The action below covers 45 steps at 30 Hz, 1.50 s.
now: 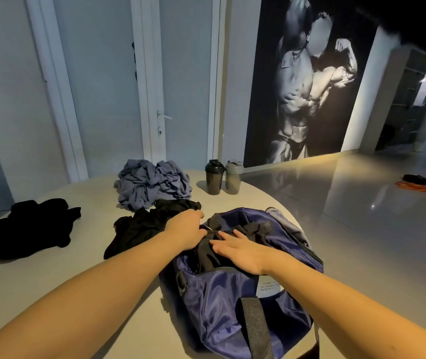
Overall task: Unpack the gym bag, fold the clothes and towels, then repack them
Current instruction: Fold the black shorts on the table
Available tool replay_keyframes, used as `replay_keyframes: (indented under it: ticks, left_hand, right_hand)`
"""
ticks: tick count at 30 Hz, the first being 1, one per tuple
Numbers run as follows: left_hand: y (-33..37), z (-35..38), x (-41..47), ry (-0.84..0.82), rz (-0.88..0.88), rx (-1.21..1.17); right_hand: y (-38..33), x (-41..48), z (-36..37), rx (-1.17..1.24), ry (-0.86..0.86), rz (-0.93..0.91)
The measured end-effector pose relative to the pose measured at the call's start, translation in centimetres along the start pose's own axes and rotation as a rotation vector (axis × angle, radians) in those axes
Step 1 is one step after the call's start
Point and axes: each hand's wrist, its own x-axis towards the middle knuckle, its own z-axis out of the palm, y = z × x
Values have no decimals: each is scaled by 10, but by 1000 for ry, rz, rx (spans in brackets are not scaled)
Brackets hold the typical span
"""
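Judging by the table [95, 203], how far along is the task? — Student

Early, by my reading. 3 heaps lie out and none looks folded: a blue pile [152, 185] near the far edge, a black heap [30, 228] towards the left edge, and a 2nd black heap [139, 226] just beside the bag. 2 shakers [214, 177] stand side by side to the right of the pile. — Tutor

Where is the bag, and is it empty? — Student

The bag [219, 294] sits on the near right of the table with its mouth open. Dark cloth [204, 255] shows inside, so unpacking is probably unfinished. Folding and repacking appear to be wholly left to do. — Tutor

What do the 2 hands hold? — Student

The right hand [237, 251] lies flat on the dark cloth in the bag, fingers straight and together, gripping nothing. The left hand [184, 229] is at the left rim of the mouth with its fingers curled under and hidden. Whether they pinch cloth, a zip pull or nothing, I cannot tell. — Tutor
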Motion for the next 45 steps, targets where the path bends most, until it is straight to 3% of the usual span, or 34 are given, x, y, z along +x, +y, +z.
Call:
replay_keyframes:
  ticks: [4,6,8,13,15,19,22,24,29,31,34,37,41,45]
  left_hand:
    - [6,-1,14,11,-95,13]
    - [9,-1,13,53,-98,65]
    - [9,1,10,179,-111,20]
    - [6,-6,0,608,-30,-355]
    - [9,-13,-2,681,22,-419]
    - [7,-14,-4,577,43,-319]
    - [0,-10,-7,483,47,-267]
    - [-5,-11,-12,419,51,-281]
    - [-18,-18,-52,212,119,-391]
    - [-19,-18,-88,175,112,-443]
    - [-20,-3,-139,16,48,-499]
    - [-19,19,-166,-131,1,-486]
    - [-10,43,-162,-7,-33,-590]
    - [-1,54,-132,97,-61,-567]
  right_hand:
    - [14,3,0,177,40,-16]
    - [18,4,0,153,35,-46]
    - [21,6,2,122,26,-89]
    - [13,24,7,221,-33,-77]
    - [10,36,8,226,-46,-51]
    - [4,53,15,139,-60,38]
    - [3,52,11,-63,-111,13]
    - [-1,37,3,-75,-94,-51]
    - [-7,-28,-15,176,317,-147]
    - [5,-57,-11,158,295,-132]
    - [32,-76,12,-89,201,-59]
    - [42,-70,40,-153,389,71]
    - [38,-45,54,54,582,213]
    - [57,-6,50,208,682,196]
